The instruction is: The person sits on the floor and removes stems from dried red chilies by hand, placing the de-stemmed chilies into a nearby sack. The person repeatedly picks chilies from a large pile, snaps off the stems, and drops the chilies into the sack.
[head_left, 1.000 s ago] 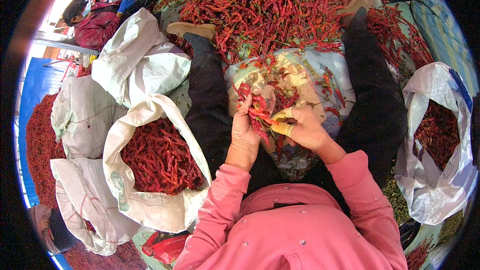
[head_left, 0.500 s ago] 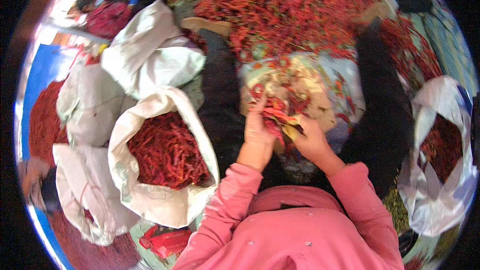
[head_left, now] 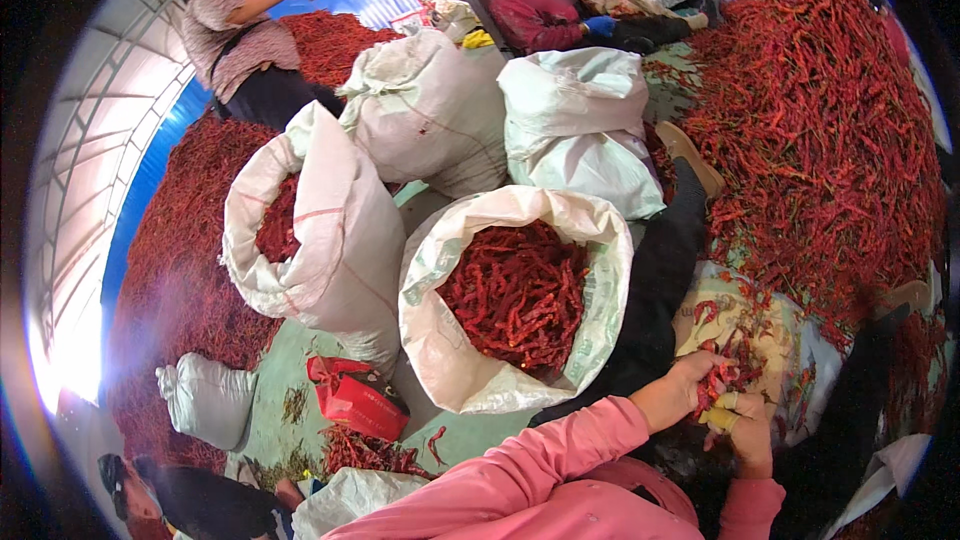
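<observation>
My left hand (head_left: 676, 392) is closed around a small bunch of red chili peppers (head_left: 712, 380), at the lower right of the view. Just right of it is my right hand (head_left: 746, 430), its fingers curled in beside the bunch. Yellow coverings wrap some of the right fingertips; whatever they pinch is too small to make out. Both hands are over a pale sheet (head_left: 780, 325) between my outstretched legs, with scraps of pepper scattered on it. To the left of my leg, an open white sack (head_left: 435, 340) is filled with red chili peppers.
A large heap of chili peppers (head_left: 810, 130) spreads beyond my feet. More white sacks (head_left: 345, 210) stand at the left, near a red bag (head_left: 360, 400) on the green floor. One person (head_left: 250, 45) stands at the far left; another person (head_left: 530, 15) sits at the back.
The view has swung to the left, so my hands now appear at the lower right and more sacks and people show. My left hand keeps hold of the peppers.
</observation>
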{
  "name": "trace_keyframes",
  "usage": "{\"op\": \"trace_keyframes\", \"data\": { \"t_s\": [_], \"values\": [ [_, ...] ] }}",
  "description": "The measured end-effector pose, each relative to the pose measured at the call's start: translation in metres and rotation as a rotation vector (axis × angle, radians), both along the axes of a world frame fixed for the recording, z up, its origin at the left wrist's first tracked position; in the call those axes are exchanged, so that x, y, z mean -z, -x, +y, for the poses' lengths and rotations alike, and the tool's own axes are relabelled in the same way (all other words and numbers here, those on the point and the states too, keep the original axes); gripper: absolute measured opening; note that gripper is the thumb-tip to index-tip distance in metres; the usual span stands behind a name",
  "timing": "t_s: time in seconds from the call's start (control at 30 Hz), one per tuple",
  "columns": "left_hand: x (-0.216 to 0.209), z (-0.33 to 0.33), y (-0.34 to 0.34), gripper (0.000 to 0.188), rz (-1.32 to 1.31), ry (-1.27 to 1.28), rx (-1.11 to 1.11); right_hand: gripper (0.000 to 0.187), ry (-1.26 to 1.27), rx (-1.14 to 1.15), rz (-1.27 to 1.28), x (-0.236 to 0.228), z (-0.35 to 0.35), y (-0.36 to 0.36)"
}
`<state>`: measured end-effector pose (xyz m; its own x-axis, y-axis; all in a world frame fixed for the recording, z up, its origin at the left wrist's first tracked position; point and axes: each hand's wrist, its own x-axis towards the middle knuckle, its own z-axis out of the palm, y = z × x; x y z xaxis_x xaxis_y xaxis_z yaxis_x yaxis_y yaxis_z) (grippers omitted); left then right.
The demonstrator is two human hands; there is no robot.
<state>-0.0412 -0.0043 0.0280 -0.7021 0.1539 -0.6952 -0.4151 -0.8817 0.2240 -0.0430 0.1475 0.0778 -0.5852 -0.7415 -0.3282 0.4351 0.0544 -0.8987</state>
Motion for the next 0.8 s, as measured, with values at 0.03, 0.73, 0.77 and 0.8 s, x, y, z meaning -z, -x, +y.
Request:
{"op": "trace_keyframes", "data": {
  "t_s": [0.03, 0.73, 0.77, 0.8],
  "values": [
    [0.0, 0.002, 0.0, 0.006, 0.004, 0.014, 0.008, 0.009, 0.011, 0.007, 0.006, -0.001, 0.002, -0.001],
    [-0.042, -0.027, 0.001, 0.02, 0.345, 0.214, -0.1, 0.019, 0.202, 0.338, 0.018, 0.005, 0.029, 0.001],
    [-0.027, -0.044, 0.003, 0.019, 0.344, 0.141, -0.142, 0.019, 0.235, 0.345, 0.038, -0.007, 0.028, -0.003],
    [-0.015, -0.052, 0.003, 0.018, 0.34, 0.065, -0.181, 0.016, 0.224, 0.334, 0.006, -0.005, 0.031, -0.004]
  ]
}}
